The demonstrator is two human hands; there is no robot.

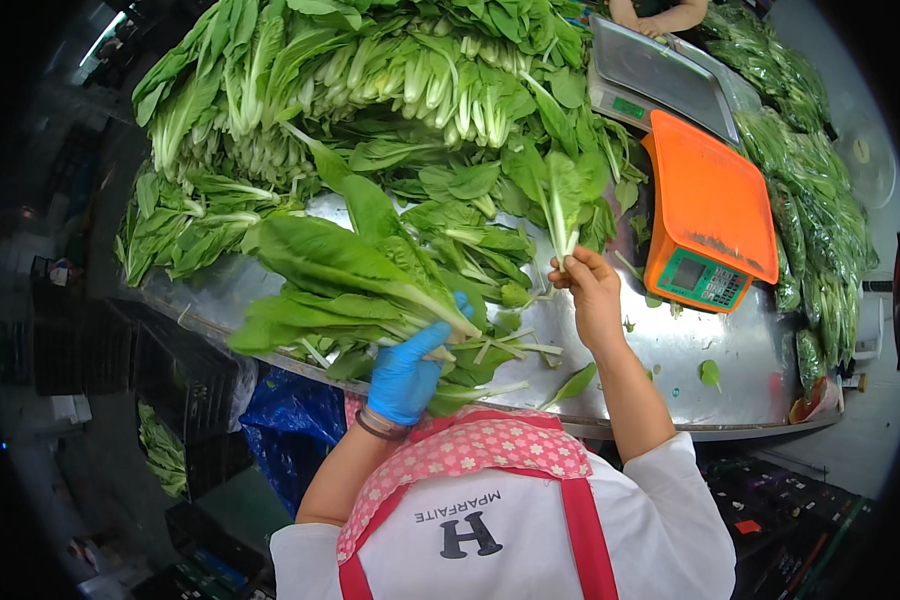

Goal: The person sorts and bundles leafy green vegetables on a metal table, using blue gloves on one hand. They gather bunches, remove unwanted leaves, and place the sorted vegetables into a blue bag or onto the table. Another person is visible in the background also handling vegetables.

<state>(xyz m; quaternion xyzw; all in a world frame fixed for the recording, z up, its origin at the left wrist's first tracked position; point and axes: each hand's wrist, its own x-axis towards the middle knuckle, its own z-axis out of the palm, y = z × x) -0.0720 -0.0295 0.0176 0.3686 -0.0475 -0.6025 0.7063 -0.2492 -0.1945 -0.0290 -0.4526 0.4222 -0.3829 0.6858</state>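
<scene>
My left hand, in a blue glove, is closed around a bunch of leafy greens near the table's front edge. Its broad leaves point up and to the left, and the pale stem ends stick out past my fingers. Bare, my right hand pinches a small head of leafy greens by its white base, leaves upward. Beyond both hands rises a large heap of leafy greens, many with their pale stems towards me. Loose leaves and trimmed stems lie beside my left hand.
An orange digital scale stands right of my right hand. Behind it is a second scale with a metal tray, near another person's forearms. Bagged greens line the right side of the metal table. A blue plastic bag hangs below the front edge.
</scene>
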